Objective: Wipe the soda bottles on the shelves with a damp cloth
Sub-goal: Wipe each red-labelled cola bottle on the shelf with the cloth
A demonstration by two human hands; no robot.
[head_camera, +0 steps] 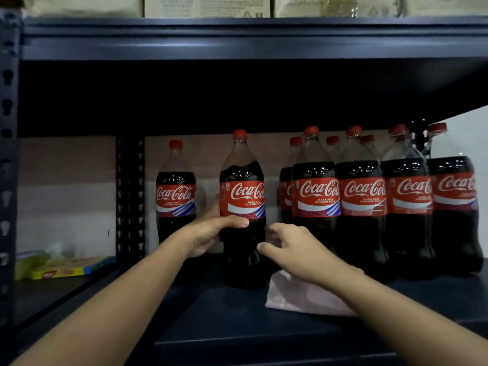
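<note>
On the dark metal shelf unit (pixel 253 46), middle tier, items listed by size:

Shelf board (pixel 211 320): dark blue, carrying all bottles and the cloth; perforated upright post (pixel 130 196) behind, left of the bottles.

Cardboard boxes (pixel 208 6): pale, on the tier above, only their lower parts in view.

Bottle group (pixel 369 207): large cola bottles with red caps and red labels, standing upright in close rows at the right, front row of four touching side to side, more caps showing behind.

Held bottle (pixel 243 207): upright near the front edge, set apart from the group. Left hand (pixel 211 233) grips its left side just below the label, thumb across the front, fingers curled round behind.

Single bottle (pixel 175 194): upright farther back, to the left of the held one, apart from it.

Cloth (pixel 303 297): pale, lying flat on the board just right of the held bottle's base, partly under the right forearm.

Right hand (pixel 293 247): above the cloth, beside the held bottle, fingers loosely curled, holding nothing.

Yellow packets (pixel 63 268): lying on the neighbouring shelf at far left; print blurred.
</note>
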